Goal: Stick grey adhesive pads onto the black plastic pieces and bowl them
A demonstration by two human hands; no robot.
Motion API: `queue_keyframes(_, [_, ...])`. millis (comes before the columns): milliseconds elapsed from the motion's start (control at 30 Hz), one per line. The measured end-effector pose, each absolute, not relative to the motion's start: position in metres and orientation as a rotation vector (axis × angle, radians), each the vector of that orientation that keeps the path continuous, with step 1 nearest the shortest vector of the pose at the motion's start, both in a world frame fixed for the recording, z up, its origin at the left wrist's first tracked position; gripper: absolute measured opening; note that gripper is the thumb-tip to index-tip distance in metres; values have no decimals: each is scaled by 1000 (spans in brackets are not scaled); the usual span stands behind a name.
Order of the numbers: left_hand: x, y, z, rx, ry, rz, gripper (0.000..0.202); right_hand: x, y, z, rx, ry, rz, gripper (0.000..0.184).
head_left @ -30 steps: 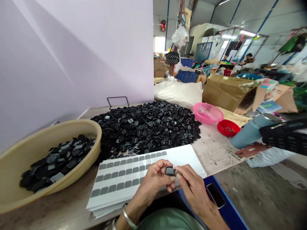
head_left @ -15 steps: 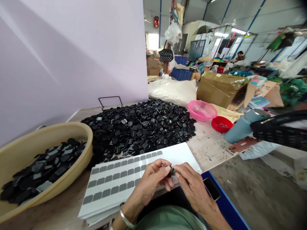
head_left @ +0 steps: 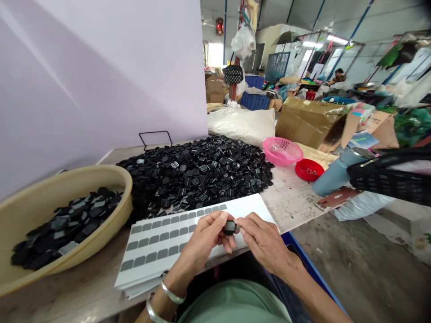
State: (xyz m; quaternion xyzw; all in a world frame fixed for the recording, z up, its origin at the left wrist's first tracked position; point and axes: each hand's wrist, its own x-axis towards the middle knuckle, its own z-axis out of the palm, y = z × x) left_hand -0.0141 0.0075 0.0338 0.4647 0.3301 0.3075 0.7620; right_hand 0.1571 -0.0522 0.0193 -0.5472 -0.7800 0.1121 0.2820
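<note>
We log: basin [head_left: 84, 169] at left, holding grey-padded pieces | pad sheet [head_left: 158, 242] beside it, kept within reach, we judge | left hand [head_left: 205, 240] pinches black part [head_left: 229, 227] above sheet | right hand [head_left: 266, 244] grips it too, steadying.

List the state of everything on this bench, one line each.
left hand, pinching black piece
right hand, pinching it too
black piece, held over sticker sheets
sticker sheets, stacked flat
basin, partly filled
pile, loose on table
pink basket, upright
</note>
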Motion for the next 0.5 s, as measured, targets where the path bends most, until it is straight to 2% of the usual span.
queue_keyframes(133, [-22,2,37,966,711,672,48,151,-57,20,-1438,-2076,336,29])
queue_keyframes(367, [-24,3,31,1170,807,672,23,145,-57,20,-1519,-2153,161,28])
queue_keyframes(500, [-54,19,55,1524,1147,1060,18,169,-46,10,-1683,-1954,-41,26])
